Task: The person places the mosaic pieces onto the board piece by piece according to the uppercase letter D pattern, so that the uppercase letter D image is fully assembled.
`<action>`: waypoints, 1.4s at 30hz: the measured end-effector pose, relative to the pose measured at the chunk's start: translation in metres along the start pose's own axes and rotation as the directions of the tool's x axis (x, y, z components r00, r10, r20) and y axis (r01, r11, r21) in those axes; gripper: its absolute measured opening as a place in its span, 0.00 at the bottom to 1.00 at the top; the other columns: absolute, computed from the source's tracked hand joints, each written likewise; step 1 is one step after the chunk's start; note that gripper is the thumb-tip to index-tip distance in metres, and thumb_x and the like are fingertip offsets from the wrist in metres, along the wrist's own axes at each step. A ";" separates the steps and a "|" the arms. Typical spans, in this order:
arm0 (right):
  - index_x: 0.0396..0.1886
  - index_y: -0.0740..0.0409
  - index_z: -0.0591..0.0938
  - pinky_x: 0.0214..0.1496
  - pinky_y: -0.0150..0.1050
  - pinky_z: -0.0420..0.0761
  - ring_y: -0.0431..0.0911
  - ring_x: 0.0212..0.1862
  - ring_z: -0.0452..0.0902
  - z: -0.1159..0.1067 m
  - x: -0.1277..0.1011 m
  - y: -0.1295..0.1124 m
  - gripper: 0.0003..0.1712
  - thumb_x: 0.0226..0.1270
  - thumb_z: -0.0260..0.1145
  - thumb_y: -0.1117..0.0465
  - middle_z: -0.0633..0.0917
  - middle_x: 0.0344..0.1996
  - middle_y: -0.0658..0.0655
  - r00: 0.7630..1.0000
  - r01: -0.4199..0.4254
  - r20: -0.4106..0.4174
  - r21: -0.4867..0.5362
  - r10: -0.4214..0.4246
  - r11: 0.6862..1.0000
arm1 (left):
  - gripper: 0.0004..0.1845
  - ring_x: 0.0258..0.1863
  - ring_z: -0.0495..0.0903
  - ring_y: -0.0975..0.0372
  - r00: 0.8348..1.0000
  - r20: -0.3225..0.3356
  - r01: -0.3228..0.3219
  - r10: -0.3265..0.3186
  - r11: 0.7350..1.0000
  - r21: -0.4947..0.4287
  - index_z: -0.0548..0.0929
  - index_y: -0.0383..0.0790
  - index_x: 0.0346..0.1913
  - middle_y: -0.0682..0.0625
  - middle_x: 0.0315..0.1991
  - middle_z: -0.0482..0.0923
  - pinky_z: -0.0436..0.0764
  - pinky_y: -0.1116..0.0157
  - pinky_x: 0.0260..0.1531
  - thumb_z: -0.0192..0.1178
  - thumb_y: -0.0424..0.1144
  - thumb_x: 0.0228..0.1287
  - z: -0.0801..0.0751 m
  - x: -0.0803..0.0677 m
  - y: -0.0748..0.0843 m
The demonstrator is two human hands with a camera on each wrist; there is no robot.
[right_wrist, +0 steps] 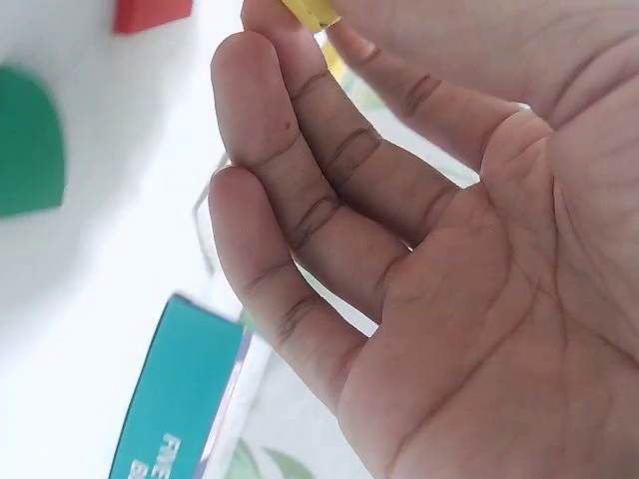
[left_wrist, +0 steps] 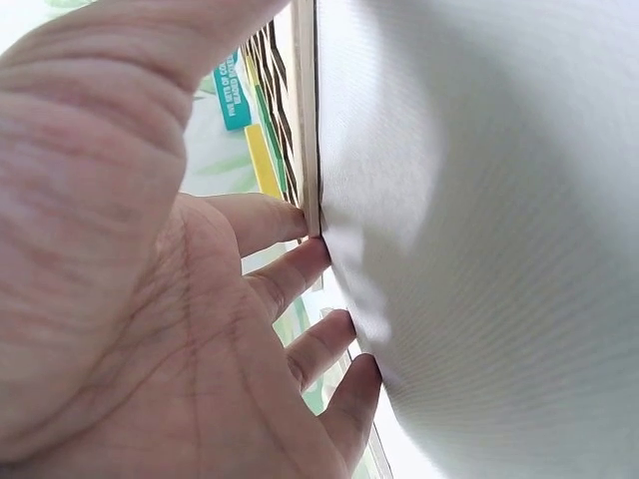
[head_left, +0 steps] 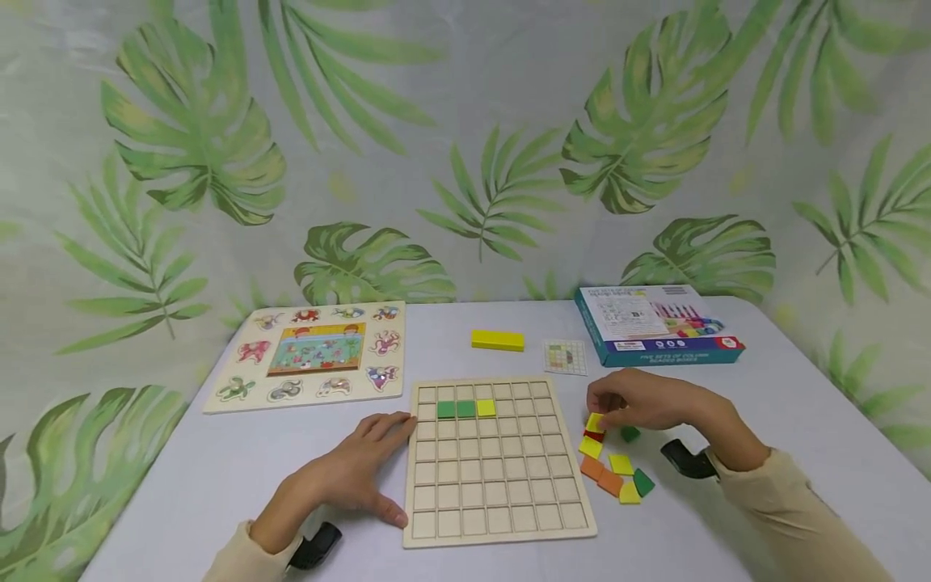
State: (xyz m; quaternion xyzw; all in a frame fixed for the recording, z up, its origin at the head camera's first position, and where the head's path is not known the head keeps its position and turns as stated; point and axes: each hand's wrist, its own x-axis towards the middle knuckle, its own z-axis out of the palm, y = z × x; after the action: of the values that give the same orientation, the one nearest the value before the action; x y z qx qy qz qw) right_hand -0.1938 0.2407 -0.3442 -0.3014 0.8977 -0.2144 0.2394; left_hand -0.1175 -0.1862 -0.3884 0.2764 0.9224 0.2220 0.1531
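Note:
A wooden grid board (head_left: pixel 486 517) lies on the table, with two green square tiles (head_left: pixel 456 410) and a yellow square tile (head_left: pixel 486 408) in its second row. My left hand (head_left: pixel 356 465) rests at the board's left edge, fingers spread; the left wrist view shows fingertips (left_wrist: pixel 318 249) touching the edge. To the right of the board, my right hand (head_left: pixel 647 398) pinches a yellow tile (right_wrist: pixel 315 12) between thumb and fingers, just above the loose pieces. Below it lie a red tile (head_left: pixel 594 435), orange tiles (head_left: pixel 609 482), yellow pieces (head_left: pixel 621 464) and green rounded pieces (head_left: pixel 643 482).
A sea-animal puzzle board (head_left: pixel 218 402) lies at the back left. Behind the grid board are a yellow bar (head_left: pixel 498 340) and a small pattern card (head_left: pixel 564 357). A teal box (head_left: pixel 658 327) stands at the back right, before a leaf-print cloth (head_left: pixel 502 105).

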 end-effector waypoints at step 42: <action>0.40 0.60 0.81 0.47 0.37 0.81 0.38 0.38 0.78 0.023 0.104 -0.100 0.03 0.71 0.65 0.64 0.84 0.34 0.48 0.946 0.308 -0.052 -0.153 -0.319 0.939 | 0.67 0.75 0.51 0.41 1.000 0.003 0.020 -0.020 1.000 -0.011 0.55 0.35 0.79 0.38 0.78 0.53 0.58 0.38 0.70 0.79 0.63 0.39 0.000 0.001 0.001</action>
State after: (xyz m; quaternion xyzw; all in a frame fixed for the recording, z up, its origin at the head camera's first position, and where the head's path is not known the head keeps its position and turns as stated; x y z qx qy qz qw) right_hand -0.2097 0.0955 -0.3409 -0.4483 0.8598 -0.1964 0.1456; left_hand -0.1177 -0.1852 -0.3881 0.2664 0.9238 0.2250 0.1582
